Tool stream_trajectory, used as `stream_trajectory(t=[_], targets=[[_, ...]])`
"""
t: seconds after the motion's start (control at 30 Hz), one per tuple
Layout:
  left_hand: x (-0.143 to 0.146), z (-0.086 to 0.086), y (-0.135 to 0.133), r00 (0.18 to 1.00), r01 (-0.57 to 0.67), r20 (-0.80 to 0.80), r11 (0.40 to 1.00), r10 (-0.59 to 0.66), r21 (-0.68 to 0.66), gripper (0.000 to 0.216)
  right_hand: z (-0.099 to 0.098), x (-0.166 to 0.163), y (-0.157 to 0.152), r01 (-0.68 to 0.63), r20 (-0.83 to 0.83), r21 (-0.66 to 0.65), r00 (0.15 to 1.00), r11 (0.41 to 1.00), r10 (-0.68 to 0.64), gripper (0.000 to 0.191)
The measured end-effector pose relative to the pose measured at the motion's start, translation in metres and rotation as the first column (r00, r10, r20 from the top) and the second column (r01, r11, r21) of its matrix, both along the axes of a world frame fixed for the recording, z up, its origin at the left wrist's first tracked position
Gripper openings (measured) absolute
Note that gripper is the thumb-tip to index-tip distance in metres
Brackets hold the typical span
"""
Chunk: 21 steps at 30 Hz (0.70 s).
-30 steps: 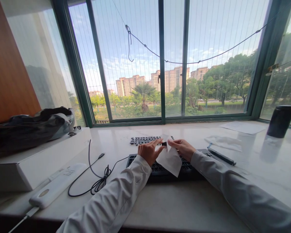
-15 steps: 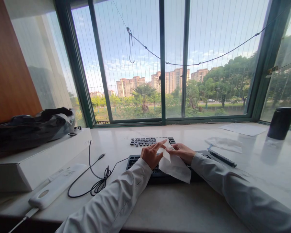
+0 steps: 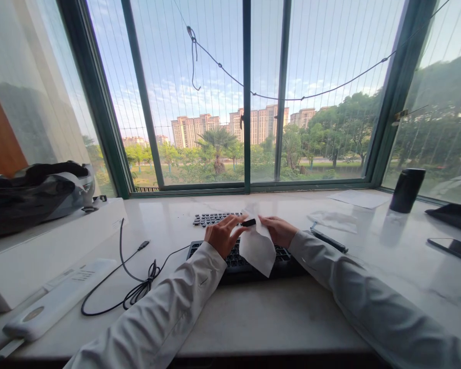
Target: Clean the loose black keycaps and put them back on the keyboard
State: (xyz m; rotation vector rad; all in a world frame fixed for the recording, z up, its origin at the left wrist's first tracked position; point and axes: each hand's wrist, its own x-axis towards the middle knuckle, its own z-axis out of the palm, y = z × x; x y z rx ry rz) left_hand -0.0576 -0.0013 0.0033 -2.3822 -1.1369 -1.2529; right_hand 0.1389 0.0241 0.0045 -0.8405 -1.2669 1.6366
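My left hand (image 3: 221, 237) pinches a small black keycap (image 3: 248, 223) between thumb and fingertips, above the keyboard. A white wipe (image 3: 258, 252) hangs from my right hand (image 3: 280, 231), whose fingers are closed on its upper right edge. The wipe drapes behind and below the keycap. Beneath both hands lies a black keyboard (image 3: 234, 260), partly covered by them and the wipe. Rows of loose black keycaps (image 3: 215, 219) are laid out on the white counter just beyond it.
A black cable (image 3: 147, 282) lies coiled left of the keyboard, near a white power bank (image 3: 57, 300) and a white box (image 3: 57, 246). Rightward are a dark slim tool (image 3: 330, 241), a clear plastic bag (image 3: 336, 221), a black cylinder (image 3: 407, 190) and a phone (image 3: 453, 248).
My hands have drawn slightly apart, and the black keycap now shows in my left fingers against the wipe. The view has turned to the right, bringing the phone into sight.
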Motion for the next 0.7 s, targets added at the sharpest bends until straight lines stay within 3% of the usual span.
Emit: stream_trajectory(t=[0.17, 0.3, 0.5, 0.7], targets=[[0.003, 0.001, -0.003, 1.0, -0.015, -0.017, 1.0, 0.016, 0.004, 0.03, -0.001, -0.003, -0.001, 0.045, -0.021, -0.03, 0.999, 0.999, -0.046, 0.031], [0.006, 0.0, -0.003, 0.999, -0.048, -0.016, 0.998, 0.047, -0.046, 0.027, -0.005, -0.005, -0.001, 0.075, 0.048, 0.061, 0.996, 0.995, -0.078, 0.036], [0.008, 0.001, -0.005, 0.993, 0.032, 0.114, 0.996, -0.023, -0.082, 0.019, -0.009, -0.009, -0.003, 0.095, 0.053, 0.084, 0.994, 0.992, -0.099, 0.039], [0.01, 0.0, -0.007, 0.985, 0.041, 0.171, 0.995, -0.024, -0.093, 0.017, -0.007, -0.014, -0.01, 0.018, 0.019, 0.098, 1.0, 0.995, -0.02, 0.041]])
